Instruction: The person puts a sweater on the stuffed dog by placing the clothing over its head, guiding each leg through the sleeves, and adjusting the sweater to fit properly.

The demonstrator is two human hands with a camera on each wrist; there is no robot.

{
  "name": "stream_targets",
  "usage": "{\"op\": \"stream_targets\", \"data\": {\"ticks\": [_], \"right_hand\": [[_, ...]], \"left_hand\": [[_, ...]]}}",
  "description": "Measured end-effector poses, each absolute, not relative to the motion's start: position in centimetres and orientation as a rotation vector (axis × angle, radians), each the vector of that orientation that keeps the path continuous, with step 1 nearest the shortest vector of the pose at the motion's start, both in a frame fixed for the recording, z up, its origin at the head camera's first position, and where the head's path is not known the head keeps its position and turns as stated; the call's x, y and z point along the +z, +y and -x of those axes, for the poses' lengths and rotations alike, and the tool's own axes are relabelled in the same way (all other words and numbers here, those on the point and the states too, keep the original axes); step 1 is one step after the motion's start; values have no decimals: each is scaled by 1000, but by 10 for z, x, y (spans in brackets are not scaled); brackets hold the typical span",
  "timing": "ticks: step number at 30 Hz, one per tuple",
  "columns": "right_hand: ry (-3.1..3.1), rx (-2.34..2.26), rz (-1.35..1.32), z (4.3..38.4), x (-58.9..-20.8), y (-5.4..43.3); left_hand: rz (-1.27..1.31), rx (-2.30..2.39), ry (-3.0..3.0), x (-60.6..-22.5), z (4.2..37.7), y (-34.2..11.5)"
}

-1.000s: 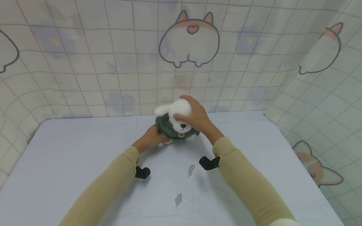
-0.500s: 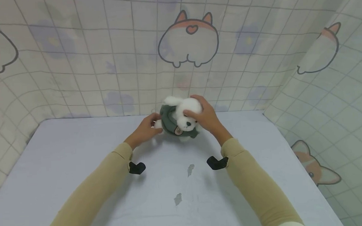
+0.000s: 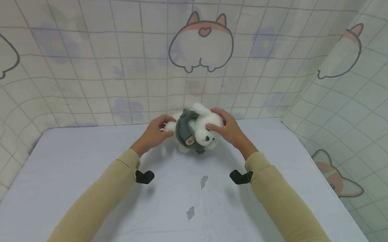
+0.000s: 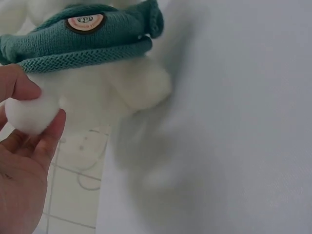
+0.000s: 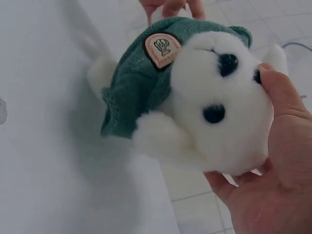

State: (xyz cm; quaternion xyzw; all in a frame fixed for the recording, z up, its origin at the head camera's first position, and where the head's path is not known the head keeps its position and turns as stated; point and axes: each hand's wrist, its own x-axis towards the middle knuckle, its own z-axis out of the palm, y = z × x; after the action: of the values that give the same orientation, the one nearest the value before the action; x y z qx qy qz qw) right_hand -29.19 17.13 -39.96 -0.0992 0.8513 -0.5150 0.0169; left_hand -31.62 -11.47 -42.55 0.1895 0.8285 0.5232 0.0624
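Observation:
A white plush dog (image 3: 199,130) in a green knitted sweater (image 4: 97,46) lies tilted sideways at the back of the table, head toward the right. My left hand (image 3: 153,134) pinches one rounded white paw (image 4: 31,114) between thumb and fingers. Around the dog's head (image 5: 229,102) curls my right hand (image 3: 232,133), its thumb beside one eye and the other fingers behind. The right wrist view shows the black nose, an eye, a floppy ear (image 5: 165,139) and a pinkish badge (image 5: 162,49) on the sweater.
A white cloth covers the table (image 3: 100,158), with two small grey patches (image 3: 190,213) near the middle. Behind it hangs a checked curtain (image 3: 128,66) with corgi prints. Each sleeve has a black camera mount (image 3: 145,177) at the wrist.
The plush dog has moved right and tipped sideways, its head swinging right. My left hand has shifted left and up onto its paw; my right hand has moved right with the head.

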Motion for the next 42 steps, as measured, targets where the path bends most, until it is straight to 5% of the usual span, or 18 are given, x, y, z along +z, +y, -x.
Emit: {"op": "stream_targets", "data": {"ticks": [23, 42], "right_hand": [[2535, -1411, 470, 287, -445, 170], [2801, -1363, 468, 294, -412, 144]], "left_hand": [[-531, 1455, 2542, -402, 300, -111], [-442, 1475, 2525, -409, 295, -125]]}}
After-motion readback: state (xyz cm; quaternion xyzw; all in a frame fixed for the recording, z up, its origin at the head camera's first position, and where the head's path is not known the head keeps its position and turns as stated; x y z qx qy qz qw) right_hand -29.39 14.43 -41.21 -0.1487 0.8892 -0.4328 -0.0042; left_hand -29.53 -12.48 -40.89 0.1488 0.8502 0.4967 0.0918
